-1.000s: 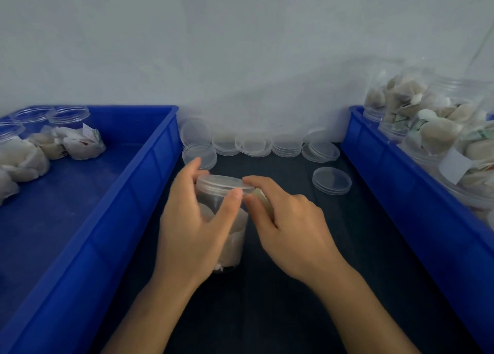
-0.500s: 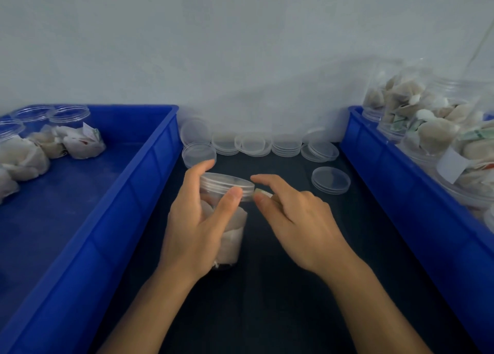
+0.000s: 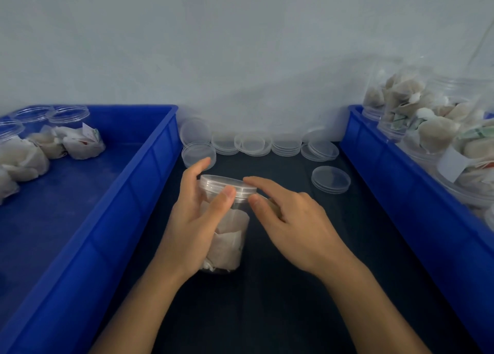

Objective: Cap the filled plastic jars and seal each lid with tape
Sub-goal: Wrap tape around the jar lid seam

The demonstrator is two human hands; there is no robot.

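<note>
Two blue plastic bins flank a dark worktop (image 3: 280, 300). The left bin (image 3: 133, 193) holds three clear jars (image 3: 68, 113) at its far corner, with white paper-wrapped packets (image 3: 80, 145) lying beside them. The right bin (image 3: 401, 193) is crowded with filled clear jars (image 3: 433, 129); their exact number is hard to tell because they overlap. Along the wall sit about seven loose stacks of clear lids (image 3: 252, 143), and one more stack (image 3: 331, 179) lies apart, nearer the right bin. In the middle of the worktop stands one filled jar (image 3: 227, 236) with its lid (image 3: 227, 184) on. The left hand (image 3: 195, 220) is wrapped around the jar's side, thumb pressed against the lid's rim. The right hand (image 3: 288, 220) has relaxed, slightly bent fingers, index fingertip touching the lid's edge; it grips nothing I can see.
</note>
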